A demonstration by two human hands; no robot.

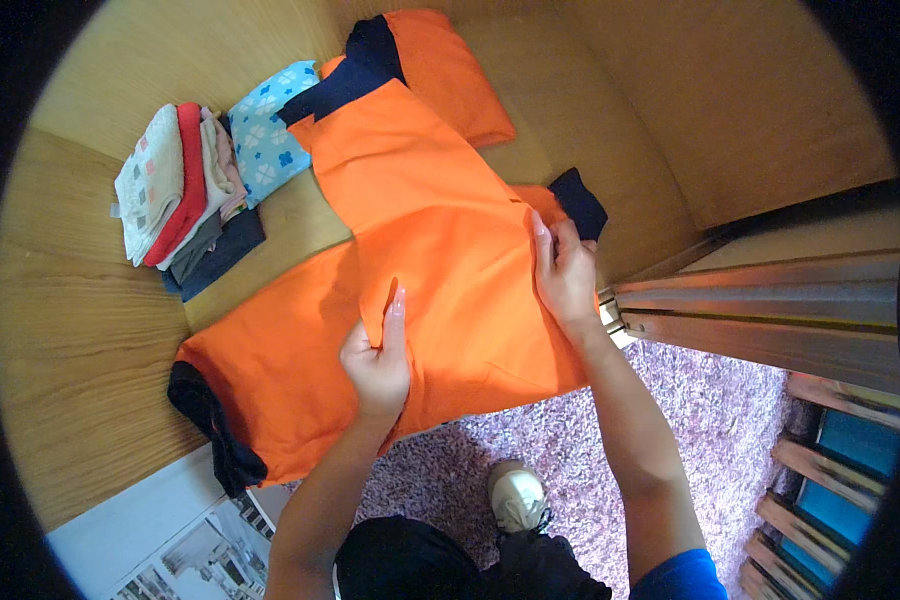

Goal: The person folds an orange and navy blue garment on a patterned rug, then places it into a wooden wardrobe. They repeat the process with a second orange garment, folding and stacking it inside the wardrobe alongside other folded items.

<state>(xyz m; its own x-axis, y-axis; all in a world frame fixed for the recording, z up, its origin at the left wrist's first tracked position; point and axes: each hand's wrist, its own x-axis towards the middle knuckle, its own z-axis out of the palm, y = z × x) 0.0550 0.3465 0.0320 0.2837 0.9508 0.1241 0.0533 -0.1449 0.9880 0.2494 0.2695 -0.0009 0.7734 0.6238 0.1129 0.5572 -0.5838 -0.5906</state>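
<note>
An orange garment [450, 255] with navy trim is spread over a wooden shelf, partly folded over itself. My left hand [379, 367] pinches a fold of it between thumb and fingers, the thumb uppermost. At the opposite edge of the same panel, my right hand [566, 274] holds the cloth, its thumb along the edge. One navy cuff [210, 427] lies at the lower left, and a smaller navy end [579, 204] sits just beyond my right hand. The front of the garment hangs over the shelf's near edge. Navy trim [360, 75] crosses its far end.
Folded cloths [169, 187] are stacked at the left wall beside a blue patterned packet [270, 131]. Farther back lies an orange bundle [446, 79]; its link to the garment is unclear. A wooden door edge [765, 289] juts in at right. Below is a shaggy carpet [592, 465].
</note>
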